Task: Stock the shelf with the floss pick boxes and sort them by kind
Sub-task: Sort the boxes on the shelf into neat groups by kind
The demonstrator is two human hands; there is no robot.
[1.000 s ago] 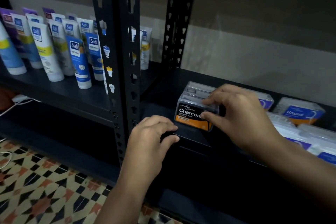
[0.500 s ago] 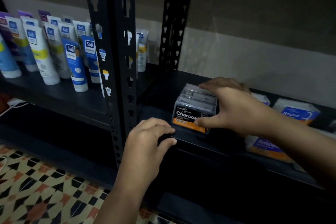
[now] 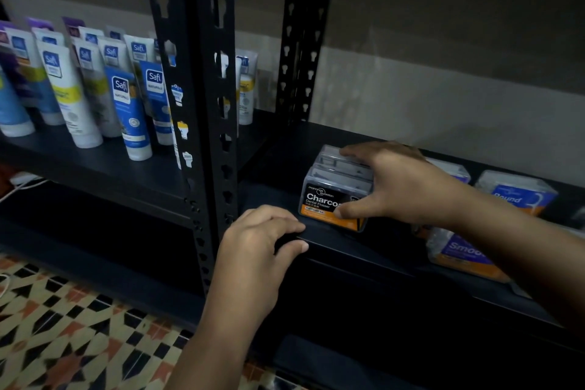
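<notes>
The Charcoal floss pick boxes (image 3: 337, 196) stand in a short front-to-back row on the dark shelf (image 3: 348, 250), just right of the perforated upright (image 3: 209, 123), with the front box's black-and-orange label facing the near edge. The right hand (image 3: 402, 187) spans this row: its fingers reach over the tops toward the far boxes while the thumb presses the front label, so the row is pinched lengthwise between thumb and fingers. The left hand (image 3: 253, 247) curls over the shelf's near lip, fingers on top and thumb on the front face, gripping the edge as a brace and carrying no box. The step in hand appears to be squaring up the Charcoal row. To do it well, keep the squeeze even along the row so no box tips or skews, slide the boxes rather than lift them, and finish with the front label flush and parallel to the near edge. Keep a clear gap to the right, where a Smooth box (image 3: 459, 250) lies near the front and a Round box (image 3: 519, 193) sits farther back; these kinds should not mix with the Charcoal row. The tubes (image 3: 126, 108) on the left shelf bay are not involved.
</notes>
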